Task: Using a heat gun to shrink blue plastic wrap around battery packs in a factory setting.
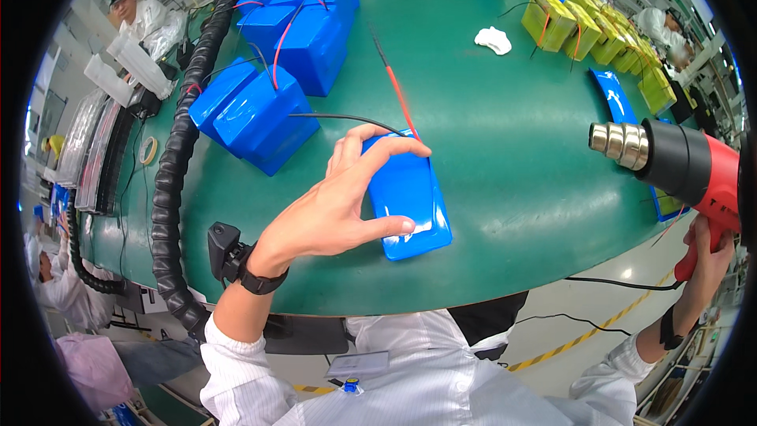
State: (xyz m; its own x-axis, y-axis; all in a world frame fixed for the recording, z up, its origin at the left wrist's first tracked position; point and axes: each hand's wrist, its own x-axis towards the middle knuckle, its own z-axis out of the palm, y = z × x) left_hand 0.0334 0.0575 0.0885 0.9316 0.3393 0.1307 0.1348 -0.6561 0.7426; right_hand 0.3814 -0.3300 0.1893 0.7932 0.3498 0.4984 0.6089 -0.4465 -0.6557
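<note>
A blue shrink-wrapped battery pack [412,205] lies on the green table in front of me, with a red wire and a black wire leaving its far end. Over it is my left hand [335,201], thumb and fingers spread apart; the index fingertip meets the far edge by the wires. Whether the thumb touches the top face I cannot tell. At the right, my right hand [706,256] is closed round the grip of a red and black heat gun [682,162]. The gun's stepped metal nozzle points left, above the table and apart from the pack.
Several blue-wrapped packs [264,114] with wires stand at the left, beside a black ribbed hose [169,189]. Several yellow-green packs [579,28] line the far right, near loose blue wrap [611,95]. A white cloth [493,40] lies farther back. Co-workers [146,24] sit around the table.
</note>
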